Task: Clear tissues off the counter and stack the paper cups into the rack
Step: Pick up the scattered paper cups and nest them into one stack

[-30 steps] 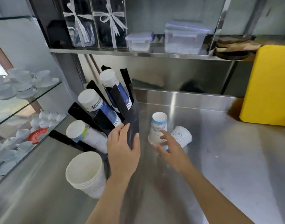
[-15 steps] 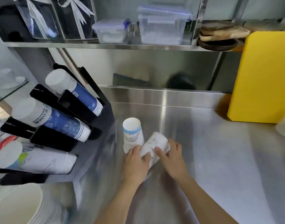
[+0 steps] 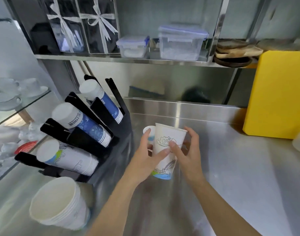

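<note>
A white paper cup (image 3: 166, 136) with line drawings and a blue base is held upright, rim up, just above the steel counter (image 3: 234, 181). My left hand (image 3: 144, 161) and my right hand (image 3: 188, 150) both grip its sides. Behind it a second paper cup (image 3: 149, 129) stands upside down on the counter, mostly hidden, and my left fingers are close to it. To the left the black rack (image 3: 123, 128) holds three slanted cup stacks: top (image 3: 101, 97), middle (image 3: 81, 121) and bottom (image 3: 65, 157). No tissues are in view.
A loose stack of white cups (image 3: 60, 205) stands rim up at the front left. A yellow board (image 3: 278, 92) leans at the back right. The shelf above carries plastic boxes (image 3: 180, 43). A glass shelf with china cups (image 3: 13, 94) is at the far left.
The cup that lay on its side has been lifted and turned upright, now held in both hands. My left hand moved off the rack to the cups a second ago.
</note>
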Demonstrator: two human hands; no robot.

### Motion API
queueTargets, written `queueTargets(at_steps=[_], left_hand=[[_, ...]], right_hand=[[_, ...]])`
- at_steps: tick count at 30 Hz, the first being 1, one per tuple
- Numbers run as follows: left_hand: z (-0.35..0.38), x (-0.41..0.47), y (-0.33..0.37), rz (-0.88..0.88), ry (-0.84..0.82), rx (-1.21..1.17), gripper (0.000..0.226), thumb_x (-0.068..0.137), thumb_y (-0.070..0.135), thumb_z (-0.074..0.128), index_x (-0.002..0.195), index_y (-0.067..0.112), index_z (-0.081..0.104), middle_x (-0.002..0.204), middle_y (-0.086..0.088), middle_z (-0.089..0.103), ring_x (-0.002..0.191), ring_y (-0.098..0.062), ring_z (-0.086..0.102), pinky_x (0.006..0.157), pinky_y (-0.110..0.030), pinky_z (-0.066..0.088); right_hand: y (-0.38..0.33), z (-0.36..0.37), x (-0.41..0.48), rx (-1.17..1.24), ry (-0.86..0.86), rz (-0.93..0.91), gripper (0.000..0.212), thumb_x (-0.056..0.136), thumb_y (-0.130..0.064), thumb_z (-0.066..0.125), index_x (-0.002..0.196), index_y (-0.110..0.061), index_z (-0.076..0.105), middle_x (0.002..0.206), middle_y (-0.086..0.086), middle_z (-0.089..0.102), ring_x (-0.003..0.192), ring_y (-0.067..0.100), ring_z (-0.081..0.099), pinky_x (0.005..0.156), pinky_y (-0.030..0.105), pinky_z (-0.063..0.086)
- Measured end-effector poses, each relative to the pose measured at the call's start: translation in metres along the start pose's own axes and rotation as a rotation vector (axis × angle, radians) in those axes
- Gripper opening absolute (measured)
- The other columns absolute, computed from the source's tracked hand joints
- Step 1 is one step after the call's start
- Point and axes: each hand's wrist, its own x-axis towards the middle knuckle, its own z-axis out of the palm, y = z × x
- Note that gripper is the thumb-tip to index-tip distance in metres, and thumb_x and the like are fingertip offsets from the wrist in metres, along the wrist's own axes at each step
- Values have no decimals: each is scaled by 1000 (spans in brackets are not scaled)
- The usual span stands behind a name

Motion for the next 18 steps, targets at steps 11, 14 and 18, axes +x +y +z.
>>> queueTargets(at_steps=[11,14,18], left_hand=[[-136,-97,48,395,233,230,92,74,31,75,120,74,9,121,24,45,102,3,56,75,-14,52],[-164,-120,42,391,304,290,86,72,40,74,127,67,13,125,22,45,105,7,52,73,-11,50],[-190,-141,21,389,384,297,83,69,45,69,136,53,20,138,15,41,117,1,48,89,-20,47]], right_hand=[[-85,115,-42,134,-282,-293,72,73,-31,67,134,-18,32,136,-7,50,120,14,54,95,33,51],[-93,143,-59,149,-354,-329,66,74,-29,69,130,-33,34,145,3,38,126,18,49,98,39,50],[-92,173,-76,142,-440,-356,65,74,-26,70,125,-44,33,148,-2,32,131,12,44,102,29,46]])
